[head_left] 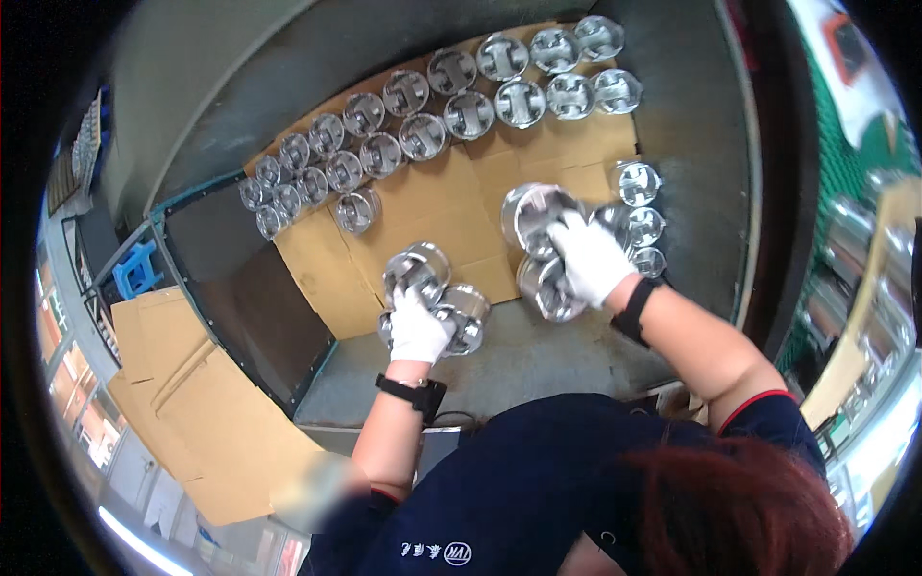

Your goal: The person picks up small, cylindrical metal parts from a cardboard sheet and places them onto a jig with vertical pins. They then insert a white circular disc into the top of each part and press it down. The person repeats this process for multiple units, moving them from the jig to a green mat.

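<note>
The left hand (419,326), in a white glove, is closed over a cluster of shiny metal pistons (432,288) at the centre of the tabletop (538,355). The right hand (588,257), also gloved, grips a second piston group (538,216) at 2 o'clock from the first, fingers curled over the crowns. Both groups sit at the near edge of a cardboard sheet (432,206). Rows of pistons (423,110) line the sheet from 10 to 12 o'clock.
</note>
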A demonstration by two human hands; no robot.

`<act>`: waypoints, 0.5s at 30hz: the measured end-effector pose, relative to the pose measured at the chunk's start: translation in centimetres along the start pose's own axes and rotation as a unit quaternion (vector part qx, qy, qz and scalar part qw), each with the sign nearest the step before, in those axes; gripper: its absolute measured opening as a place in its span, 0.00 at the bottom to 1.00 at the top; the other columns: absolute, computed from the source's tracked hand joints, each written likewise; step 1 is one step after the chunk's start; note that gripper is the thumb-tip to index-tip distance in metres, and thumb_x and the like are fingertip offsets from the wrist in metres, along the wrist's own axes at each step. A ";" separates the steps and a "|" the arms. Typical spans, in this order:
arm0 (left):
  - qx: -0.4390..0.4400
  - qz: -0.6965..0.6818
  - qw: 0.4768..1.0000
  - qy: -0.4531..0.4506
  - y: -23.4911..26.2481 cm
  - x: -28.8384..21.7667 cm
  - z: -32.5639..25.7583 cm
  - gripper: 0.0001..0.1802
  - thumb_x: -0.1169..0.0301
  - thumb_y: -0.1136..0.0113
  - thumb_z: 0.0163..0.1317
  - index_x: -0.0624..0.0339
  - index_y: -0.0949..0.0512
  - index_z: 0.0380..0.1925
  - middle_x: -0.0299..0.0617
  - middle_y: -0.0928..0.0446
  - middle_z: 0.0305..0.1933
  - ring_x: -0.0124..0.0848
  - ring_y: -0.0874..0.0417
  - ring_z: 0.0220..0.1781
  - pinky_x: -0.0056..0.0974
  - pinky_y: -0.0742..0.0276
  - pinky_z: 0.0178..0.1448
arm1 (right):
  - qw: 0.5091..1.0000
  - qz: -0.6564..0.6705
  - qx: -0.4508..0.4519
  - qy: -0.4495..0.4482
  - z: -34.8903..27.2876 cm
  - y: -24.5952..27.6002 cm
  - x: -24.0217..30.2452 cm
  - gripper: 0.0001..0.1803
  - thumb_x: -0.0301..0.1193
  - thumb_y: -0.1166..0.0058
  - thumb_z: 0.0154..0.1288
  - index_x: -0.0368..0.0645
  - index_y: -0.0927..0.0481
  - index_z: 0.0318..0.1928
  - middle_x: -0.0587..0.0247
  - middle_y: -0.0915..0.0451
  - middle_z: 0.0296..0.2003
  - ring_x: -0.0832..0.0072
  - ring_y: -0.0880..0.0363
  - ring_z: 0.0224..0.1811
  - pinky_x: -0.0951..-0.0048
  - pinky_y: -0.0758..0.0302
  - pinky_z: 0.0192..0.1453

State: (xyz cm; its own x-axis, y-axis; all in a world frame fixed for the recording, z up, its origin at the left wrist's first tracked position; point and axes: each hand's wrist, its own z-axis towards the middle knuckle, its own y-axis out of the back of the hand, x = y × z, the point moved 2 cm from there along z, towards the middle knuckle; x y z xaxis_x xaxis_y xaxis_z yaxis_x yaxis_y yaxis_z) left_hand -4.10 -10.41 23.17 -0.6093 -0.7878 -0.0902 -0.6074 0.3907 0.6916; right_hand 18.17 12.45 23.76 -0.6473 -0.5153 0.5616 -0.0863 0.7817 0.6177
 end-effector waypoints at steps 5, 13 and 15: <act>-0.057 -0.044 0.996 -0.059 5.1 1.0 -4.8 0.44 0.64 0.30 0.47 0.68 0.33 0.66 0.66 0.38 0.74 0.61 0.40 0.78 0.52 0.40 0.81 | 0.970 0.138 -0.199 -0.016 -10.9 4.1 5.9 0.19 0.28 0.40 0.50 0.37 0.23 0.45 0.44 0.22 0.40 0.48 0.21 0.37 0.54 0.21 0.42; -0.066 -0.100 0.984 -0.130 9.4 -3.5 -13.1 0.37 0.68 0.28 0.43 0.67 0.27 0.57 0.58 0.25 0.62 0.53 0.23 0.63 0.49 0.28 0.69 | 0.905 0.074 -0.405 -0.105 -34.9 17.8 8.7 0.32 0.32 0.31 0.43 0.39 0.24 0.52 0.44 0.20 0.46 0.48 0.20 0.47 0.54 0.23 0.52; -0.073 -0.073 0.982 -0.158 9.0 -4.5 -13.7 0.41 0.68 0.29 0.42 0.67 0.29 0.60 0.58 0.25 0.62 0.54 0.23 0.63 0.48 0.28 0.70 | 0.871 0.055 -0.467 -0.144 -40.5 18.6 7.4 0.35 0.32 0.31 0.43 0.38 0.25 0.56 0.42 0.20 0.47 0.47 0.20 0.49 0.55 0.23 0.57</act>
State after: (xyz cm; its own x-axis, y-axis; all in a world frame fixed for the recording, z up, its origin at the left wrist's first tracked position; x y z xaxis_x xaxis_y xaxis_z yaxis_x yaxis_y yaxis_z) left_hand 0.15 -9.83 39.59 -0.6627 -0.6339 -0.3987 -0.6352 0.1937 0.7477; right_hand 42.47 8.90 61.72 -0.7868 -0.2409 0.5682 0.5554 0.1252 0.8221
